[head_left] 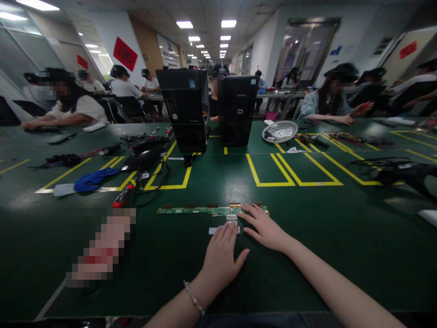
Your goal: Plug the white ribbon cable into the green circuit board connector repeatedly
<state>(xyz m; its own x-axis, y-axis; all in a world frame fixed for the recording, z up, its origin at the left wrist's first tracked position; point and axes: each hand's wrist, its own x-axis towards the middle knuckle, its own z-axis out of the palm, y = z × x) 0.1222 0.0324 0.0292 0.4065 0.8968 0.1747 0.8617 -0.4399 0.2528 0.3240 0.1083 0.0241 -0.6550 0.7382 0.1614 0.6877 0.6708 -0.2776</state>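
A long, narrow green circuit board (191,211) lies across the table in front of me, with several brown tabs along its far edge. My right hand (264,224) has its fingers spread over the board's right part, fingertips on or just above it. My left hand (223,250), with a bracelet at the wrist, lies palm down and nearer to me. Its fingers are stretched out together over a small pale flat strip (213,231), partly hidden under them. A small silvery piece (231,217) lies between the left fingertips and the board.
Two black computer towers (184,109) stand at the back. Left are a blue glove (94,180), a red-and-black handled tool (123,196), cables and a blurred-out patch. A white basket (280,132) and more cables (406,171) are right. Yellow tape marks the table; people sit beyond.
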